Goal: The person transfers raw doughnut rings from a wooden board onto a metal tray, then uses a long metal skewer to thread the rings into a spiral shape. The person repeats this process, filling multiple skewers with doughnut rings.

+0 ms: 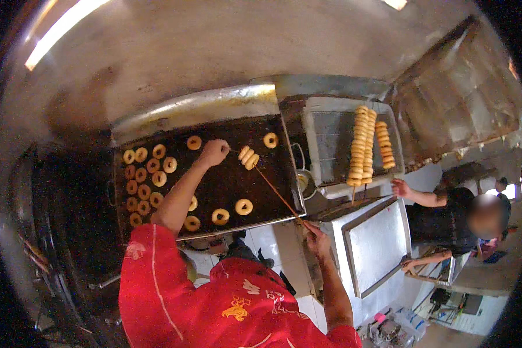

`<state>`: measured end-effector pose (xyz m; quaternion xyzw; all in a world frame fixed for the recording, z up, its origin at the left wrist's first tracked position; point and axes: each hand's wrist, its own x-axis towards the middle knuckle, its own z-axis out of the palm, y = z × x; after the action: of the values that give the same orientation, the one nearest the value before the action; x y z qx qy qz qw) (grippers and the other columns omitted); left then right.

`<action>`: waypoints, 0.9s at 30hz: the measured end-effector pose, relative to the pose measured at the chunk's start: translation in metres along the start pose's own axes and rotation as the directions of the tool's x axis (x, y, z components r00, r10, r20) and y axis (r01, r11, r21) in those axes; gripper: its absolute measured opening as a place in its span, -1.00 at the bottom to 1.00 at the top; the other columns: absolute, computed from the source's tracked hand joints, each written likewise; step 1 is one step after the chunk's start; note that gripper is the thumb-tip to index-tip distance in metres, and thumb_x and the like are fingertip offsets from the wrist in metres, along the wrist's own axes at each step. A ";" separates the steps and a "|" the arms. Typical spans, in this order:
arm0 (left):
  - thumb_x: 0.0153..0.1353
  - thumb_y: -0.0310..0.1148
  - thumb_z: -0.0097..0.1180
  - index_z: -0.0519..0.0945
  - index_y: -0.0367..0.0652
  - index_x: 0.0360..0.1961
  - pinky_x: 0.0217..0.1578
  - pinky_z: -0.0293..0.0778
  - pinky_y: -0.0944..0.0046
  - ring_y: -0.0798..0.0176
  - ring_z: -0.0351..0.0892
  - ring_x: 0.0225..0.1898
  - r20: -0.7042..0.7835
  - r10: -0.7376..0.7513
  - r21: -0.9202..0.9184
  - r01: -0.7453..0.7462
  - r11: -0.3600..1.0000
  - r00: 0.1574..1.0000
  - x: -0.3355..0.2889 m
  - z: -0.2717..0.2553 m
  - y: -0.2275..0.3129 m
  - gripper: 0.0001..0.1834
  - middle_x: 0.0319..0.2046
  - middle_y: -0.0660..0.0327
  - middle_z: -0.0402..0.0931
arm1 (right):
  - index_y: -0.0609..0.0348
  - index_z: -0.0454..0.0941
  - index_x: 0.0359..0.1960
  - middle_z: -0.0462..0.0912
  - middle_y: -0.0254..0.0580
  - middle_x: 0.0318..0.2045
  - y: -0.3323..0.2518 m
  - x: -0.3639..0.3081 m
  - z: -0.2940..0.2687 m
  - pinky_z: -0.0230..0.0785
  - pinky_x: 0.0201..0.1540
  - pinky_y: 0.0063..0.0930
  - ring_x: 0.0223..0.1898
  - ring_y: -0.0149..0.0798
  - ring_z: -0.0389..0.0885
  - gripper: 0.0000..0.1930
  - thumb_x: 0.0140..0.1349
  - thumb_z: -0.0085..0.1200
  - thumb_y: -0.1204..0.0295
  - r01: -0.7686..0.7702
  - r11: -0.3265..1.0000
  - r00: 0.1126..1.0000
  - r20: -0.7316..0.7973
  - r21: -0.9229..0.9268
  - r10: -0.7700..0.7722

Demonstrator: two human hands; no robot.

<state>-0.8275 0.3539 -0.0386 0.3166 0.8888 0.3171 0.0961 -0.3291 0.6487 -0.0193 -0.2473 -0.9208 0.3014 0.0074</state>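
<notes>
hands: 2 | held stick: 1 | doughnut stacks: 3 | tray: 1

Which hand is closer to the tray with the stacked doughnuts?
Your right hand: it grips the stick just on the near side of the tray. The left hand is farther off, left of the tray, over the pan.

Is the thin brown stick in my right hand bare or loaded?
Loaded: several golden, ring-shaped dough pieces sit threaded on the thin brown stick, toward the end away from your right hand.
</notes>
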 end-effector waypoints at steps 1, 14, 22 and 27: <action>0.25 -0.34 0.23 0.72 -0.25 -0.27 -0.14 0.62 -0.11 -0.21 0.73 -0.21 0.030 0.001 -0.054 0.000 0.999 1.000 -0.015 -0.004 0.012 -0.82 -0.30 -0.11 0.71 | -0.27 0.70 0.24 0.76 0.16 -0.23 0.005 -0.001 0.010 0.60 -0.25 -0.08 -0.32 0.16 0.76 -0.55 0.33 0.09 0.41 0.027 0.998 1.000 -0.018 0.058 -0.026; 0.31 -0.31 0.27 0.70 -0.26 -0.24 -0.23 0.60 -0.08 -0.16 0.71 -0.29 -0.158 -0.141 0.089 0.156 0.984 0.977 -0.078 -0.065 -0.079 -0.80 -0.34 -0.06 0.69 | -0.41 0.69 0.24 0.77 0.05 -0.37 -0.064 0.075 0.035 0.59 -0.32 -0.08 -0.37 0.10 0.76 -0.60 0.39 0.12 0.26 0.142 0.986 0.984 0.122 -0.086 -0.131; 0.32 -0.32 0.22 0.67 -0.24 -0.27 -0.19 0.59 -0.19 -0.25 0.71 -0.27 -0.469 -0.220 0.234 0.360 0.903 0.855 -0.074 -0.090 -0.113 -0.82 -0.38 -0.13 0.68 | -0.29 0.73 0.17 0.81 0.01 -0.15 -0.126 0.093 0.027 0.65 -0.17 -0.10 -0.18 0.07 0.82 -0.67 0.44 0.10 0.32 0.114 0.966 0.967 0.247 -0.231 -0.055; 0.39 -0.23 0.19 0.74 -0.25 -0.12 -0.13 0.62 -0.09 -0.14 0.70 -0.28 -0.198 -0.445 0.125 0.473 0.872 0.873 -0.085 -0.122 -0.167 -0.71 -0.36 -0.05 0.70 | -0.15 0.74 0.18 0.81 -0.01 -0.03 -0.112 0.134 0.066 0.64 -0.03 -0.18 -0.04 0.03 0.81 -0.67 0.45 0.09 0.36 0.309 0.951 0.942 0.138 -0.010 -0.305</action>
<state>-0.8899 0.1395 -0.0506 0.0760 0.9671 0.2331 0.0684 -0.5074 0.5963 -0.0289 -0.0800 -0.9512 0.2978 -0.0116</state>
